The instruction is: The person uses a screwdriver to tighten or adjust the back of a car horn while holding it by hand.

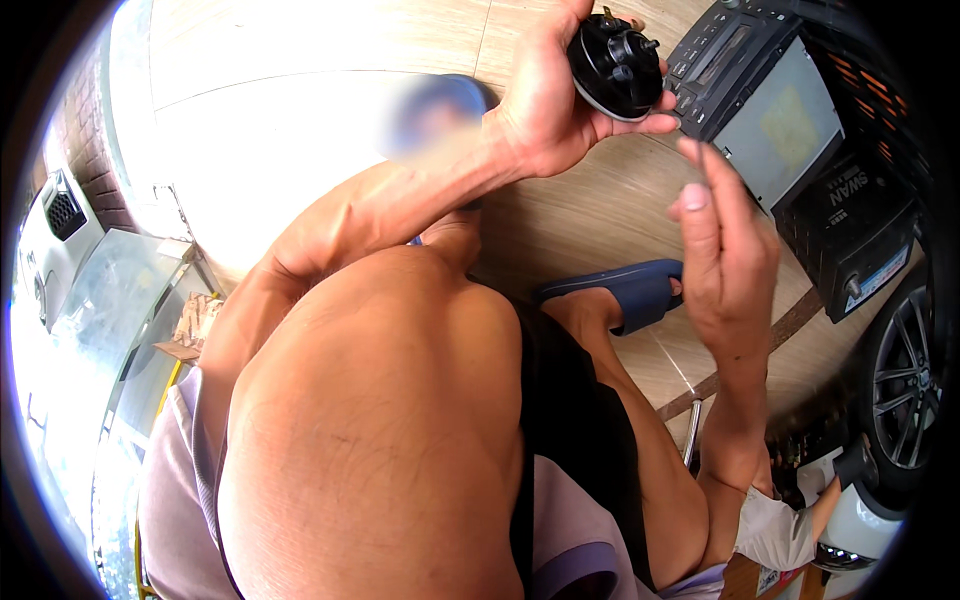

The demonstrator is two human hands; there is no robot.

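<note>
My left hand (548,105) is turned palm up at the upper middle, its fingers curled under and around a black round part (615,72). This part is disc-shaped with a thin pale rim, and a stud and small raised fittings stand on its upper face; its exact kind is unclear. Lower and to the right, my right hand (728,245) hovers over the floor, apart from the round part. Its thumb and forefinger are drawn close together, and a thin dark sliver shows at the fingertips, too small to name.
A car stereo unit (735,90) with a grey metal casing lies right of my hands, beside a black battery (850,225). A dark crate (870,85) is behind them. Blue slippers (620,290) are on the tiled floor; a car wheel (905,378) is far right.
</note>
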